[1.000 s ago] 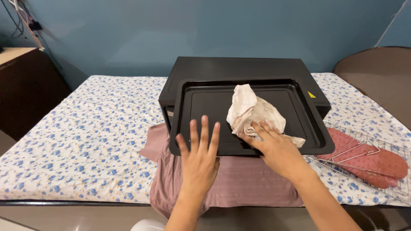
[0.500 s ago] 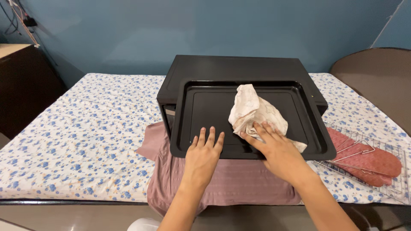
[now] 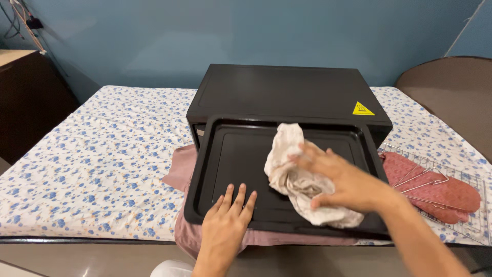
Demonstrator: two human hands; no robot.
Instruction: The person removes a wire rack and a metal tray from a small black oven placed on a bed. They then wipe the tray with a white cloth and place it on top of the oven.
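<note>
**Cloth pressed on the black tray**

Fingers (image 3: 320, 156) of the right hand (image 3: 341, 179) are spread and curl over a crumpled pale cloth (image 3: 294, 182), pressing it on the black tray (image 3: 230, 159). The left hand (image 3: 228, 215) lies flat on the tray's near rim, fingers straight and close together, holding nothing. The tray rests in front of a black oven (image 3: 287, 92), over a pink towel (image 3: 179, 172) on the flowered tabletop (image 3: 92, 159). I judge the cloth soft and light, easy to bunch from the top; the tray looks stiff and smooth, best held at its rim. Compared with half a second ago, the right hand now covers more of the cloth, and the left hand sits further onto the tray.
</note>
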